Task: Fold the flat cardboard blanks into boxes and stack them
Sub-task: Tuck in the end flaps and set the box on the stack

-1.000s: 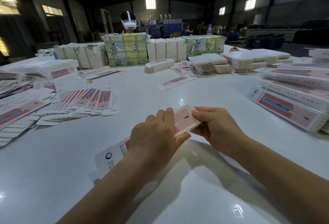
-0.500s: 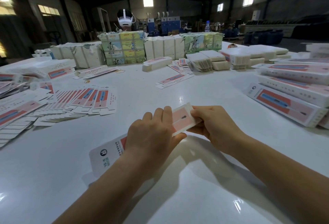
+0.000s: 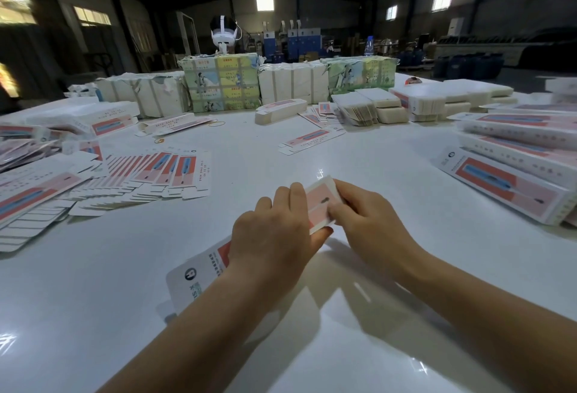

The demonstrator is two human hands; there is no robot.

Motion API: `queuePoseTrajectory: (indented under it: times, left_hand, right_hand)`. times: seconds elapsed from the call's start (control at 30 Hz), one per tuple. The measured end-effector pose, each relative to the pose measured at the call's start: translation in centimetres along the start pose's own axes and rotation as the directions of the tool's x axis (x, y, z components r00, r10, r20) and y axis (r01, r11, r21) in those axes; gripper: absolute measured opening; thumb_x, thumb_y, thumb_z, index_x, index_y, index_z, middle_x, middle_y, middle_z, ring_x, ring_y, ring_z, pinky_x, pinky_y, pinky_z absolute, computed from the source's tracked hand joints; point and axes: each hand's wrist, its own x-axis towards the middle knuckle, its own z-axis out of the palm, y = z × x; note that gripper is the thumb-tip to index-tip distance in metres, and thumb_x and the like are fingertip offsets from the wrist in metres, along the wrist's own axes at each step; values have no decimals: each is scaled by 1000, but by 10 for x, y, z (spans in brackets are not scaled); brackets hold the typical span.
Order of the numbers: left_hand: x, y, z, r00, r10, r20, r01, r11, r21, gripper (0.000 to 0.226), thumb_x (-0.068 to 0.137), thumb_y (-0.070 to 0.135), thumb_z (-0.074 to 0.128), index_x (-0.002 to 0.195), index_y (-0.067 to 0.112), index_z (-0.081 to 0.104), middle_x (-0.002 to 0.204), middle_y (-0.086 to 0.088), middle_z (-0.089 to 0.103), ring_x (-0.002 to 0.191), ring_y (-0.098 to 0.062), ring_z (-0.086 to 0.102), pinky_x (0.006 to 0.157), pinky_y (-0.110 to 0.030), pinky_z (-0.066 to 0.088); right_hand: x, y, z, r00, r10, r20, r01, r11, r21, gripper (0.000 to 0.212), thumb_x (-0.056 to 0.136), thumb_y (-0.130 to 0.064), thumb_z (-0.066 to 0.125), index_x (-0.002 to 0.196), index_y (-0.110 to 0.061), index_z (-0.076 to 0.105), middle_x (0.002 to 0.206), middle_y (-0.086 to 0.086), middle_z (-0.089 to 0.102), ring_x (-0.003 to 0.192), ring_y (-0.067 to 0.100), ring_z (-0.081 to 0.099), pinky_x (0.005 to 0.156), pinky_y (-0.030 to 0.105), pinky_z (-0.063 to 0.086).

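A long white and pink cardboard box lies slanted in front of me, its logo end toward me and its far end raised. My left hand grips its middle, fingers over the top and thumb underneath. My right hand pinches the far pink end, fingers curled on the end panel. Flat blanks lie fanned out at the left. Folded boxes are stacked at the right.
The white table stretches all around. Wrapped bundles of blanks line the far edge, with a person wearing a headset behind them. Loose blanks and small white stacks lie in the middle distance. Rubber bands rest nearby.
My right hand's fingers have slid over the box's far end, now covering more of the pink panel. The left hand keeps its grip and the box stays in place.
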Motion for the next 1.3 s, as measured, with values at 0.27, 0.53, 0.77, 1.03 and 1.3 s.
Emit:
queuePoseTrajectory:
  times: [0.27,0.53,0.77,1.03,1.3]
  left_hand:
    - [-4,1,2,997,70,17,-71,997,35,60,66,56,73,93,3,68,63,-5,55,46,-21,52,37,-24,36]
    - [3,-8,9,992,-13,123,17,999,-29,71,85,69,25,134,19,32,108,4,51,89,-17,56,59,-28,34]
    - [3,-13,4,991,-34,129,33,999,8,79,79,67,9,131,16,39,100,1,54,75,-18,52,56,-28,34]
    - [7,-26,-3,989,-20,148,20,1000,0,90,68,77,2,124,19,41,98,2,55,79,-22,58,55,-28,30]
    - [4,-28,3,945,191,266,-177,981,-78,77,71,81,25,122,25,38,103,6,54,84,-19,59,59,-29,34]
  right_hand:
    - [0,8,-4,998,-40,50,48,984,-171,25,82,-5,46,60,-14,40,49,-7,38,49,9,29,48,22,27]
    - [8,5,-5,989,85,123,-109,973,205,18,89,-10,48,97,0,60,91,18,66,89,38,59,85,55,52]
    - [0,7,1,998,-54,-10,53,997,-60,23,96,-20,48,95,-16,71,82,2,71,77,21,64,75,47,52]
    - [-3,-1,2,990,-88,112,87,996,14,26,92,-13,51,105,-31,65,85,-22,69,83,0,62,75,20,49]
    - [6,8,-11,900,-252,356,323,934,-154,79,83,-9,71,145,-20,23,145,4,41,128,15,41,103,12,28]
